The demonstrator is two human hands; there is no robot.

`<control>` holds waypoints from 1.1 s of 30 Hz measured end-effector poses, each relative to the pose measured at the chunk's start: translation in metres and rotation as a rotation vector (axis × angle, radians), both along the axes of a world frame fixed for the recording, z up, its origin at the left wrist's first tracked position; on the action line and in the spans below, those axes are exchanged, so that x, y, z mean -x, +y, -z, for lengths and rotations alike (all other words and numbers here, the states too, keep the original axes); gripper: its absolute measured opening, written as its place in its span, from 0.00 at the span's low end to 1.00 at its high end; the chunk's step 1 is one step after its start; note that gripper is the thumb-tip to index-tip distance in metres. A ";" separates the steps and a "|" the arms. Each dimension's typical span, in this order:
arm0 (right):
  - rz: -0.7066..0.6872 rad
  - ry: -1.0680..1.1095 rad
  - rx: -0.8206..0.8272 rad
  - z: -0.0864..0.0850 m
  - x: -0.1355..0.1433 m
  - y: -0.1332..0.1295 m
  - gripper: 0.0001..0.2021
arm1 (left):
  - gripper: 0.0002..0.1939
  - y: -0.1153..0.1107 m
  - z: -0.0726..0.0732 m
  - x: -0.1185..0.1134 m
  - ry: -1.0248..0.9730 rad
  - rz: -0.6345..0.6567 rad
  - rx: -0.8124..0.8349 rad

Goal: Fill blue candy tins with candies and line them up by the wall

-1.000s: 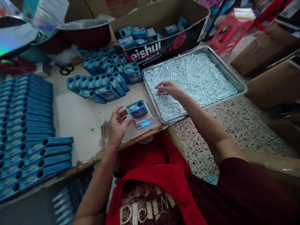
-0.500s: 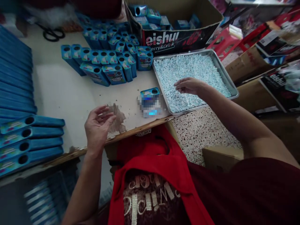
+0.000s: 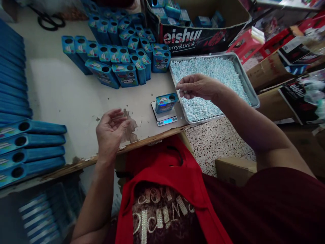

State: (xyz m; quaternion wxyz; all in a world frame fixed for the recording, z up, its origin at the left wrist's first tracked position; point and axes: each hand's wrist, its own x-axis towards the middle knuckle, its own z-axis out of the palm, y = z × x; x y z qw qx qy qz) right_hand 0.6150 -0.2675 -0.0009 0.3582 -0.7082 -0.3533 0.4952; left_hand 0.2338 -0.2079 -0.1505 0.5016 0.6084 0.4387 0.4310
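Observation:
A blue candy box [image 3: 166, 102] with a round dark hole in its top stands on a small digital scale [image 3: 164, 117] with a lit blue display. My right hand [image 3: 196, 86] hovers over the left edge of a metal tray [image 3: 183, 113] full of pale blue candies [image 3: 215, 69]. Its fingers are pinched together, their tips up and to the right of the box; what they hold, if anything, cannot be made out. Left of the scale, my left hand [image 3: 111, 130] is above the table near its front edge, fingers loosely curved and apart, holding nothing.
Several blue boxes [image 3: 124, 74] stand grouped at the back of the table [image 3: 58, 91]. More boxes [image 3: 35, 149] are stacked at the left. A black carton [image 3: 203, 39] with boxes inside stands behind the tray. Black scissors [image 3: 50, 23] lie at the far left.
My right hand has moved left from over the middle of the candies to the tray's left edge, closer to the box on the scale. My left hand has barely moved.

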 end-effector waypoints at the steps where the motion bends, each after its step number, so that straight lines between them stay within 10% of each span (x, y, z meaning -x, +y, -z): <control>1: 0.005 0.007 -0.007 0.000 0.000 0.000 0.10 | 0.31 0.000 -0.001 -0.004 0.017 0.024 -0.004; 8: -0.025 -0.064 -0.045 -0.010 0.000 -0.001 0.12 | 0.34 -0.004 -0.009 -0.051 0.109 0.134 -0.073; 13: -0.301 -0.165 -0.139 -0.003 0.009 0.012 0.13 | 0.36 -0.007 -0.007 -0.076 0.088 0.207 -0.050; 33: -0.628 -1.002 -0.187 -0.012 0.043 0.009 0.14 | 0.30 0.000 -0.009 -0.054 0.213 0.173 -0.046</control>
